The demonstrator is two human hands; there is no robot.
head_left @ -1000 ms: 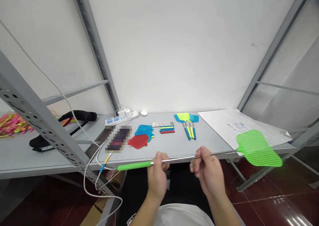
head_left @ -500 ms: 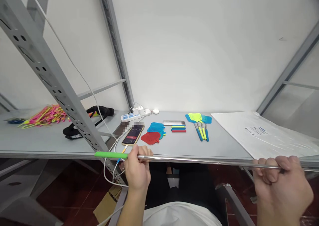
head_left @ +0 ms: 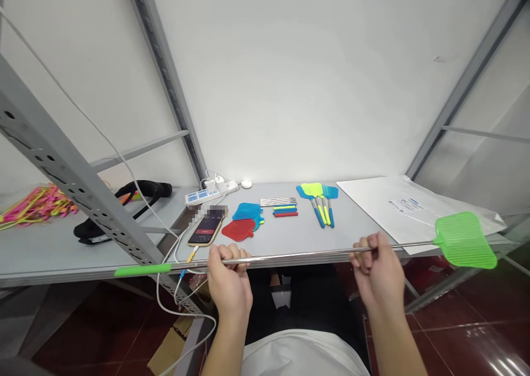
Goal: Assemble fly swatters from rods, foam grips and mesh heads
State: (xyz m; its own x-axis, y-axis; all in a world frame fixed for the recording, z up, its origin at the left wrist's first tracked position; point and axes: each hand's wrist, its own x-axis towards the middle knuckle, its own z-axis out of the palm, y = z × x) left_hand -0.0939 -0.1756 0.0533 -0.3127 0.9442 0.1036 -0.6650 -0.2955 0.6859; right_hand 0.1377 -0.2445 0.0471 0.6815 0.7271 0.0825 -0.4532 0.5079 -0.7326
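A fly swatter with a long metal rod [head_left: 298, 255] stretches across my front, just over the table's near edge. Its green handle [head_left: 143, 269] points left and its green paddle [head_left: 466, 240] is at the right. My left hand [head_left: 229, 279] is closed round the rod, a little right of the handle. Further along, my right hand [head_left: 379, 271] grips the same rod between its middle and the paddle. Beyond them on the table lie red [head_left: 238, 229] and blue [head_left: 247, 211] swatter heads, metal rods [head_left: 278, 202], coloured handles [head_left: 285, 211] and several whole swatters [head_left: 322, 205] fanned together.
A phone [head_left: 206, 227] with a cable lies left of the loose heads, before a power strip [head_left: 212, 192]. A white bag [head_left: 397, 205] covers the right side. At left stand a metal post [head_left: 78, 171], a black strap-like item [head_left: 91, 229] and pink-yellow strips [head_left: 41, 202].
My right hand has moved left along the rod, nearer my left hand. My left hand now holds the rod further from the handle. The green paddle has come into view.
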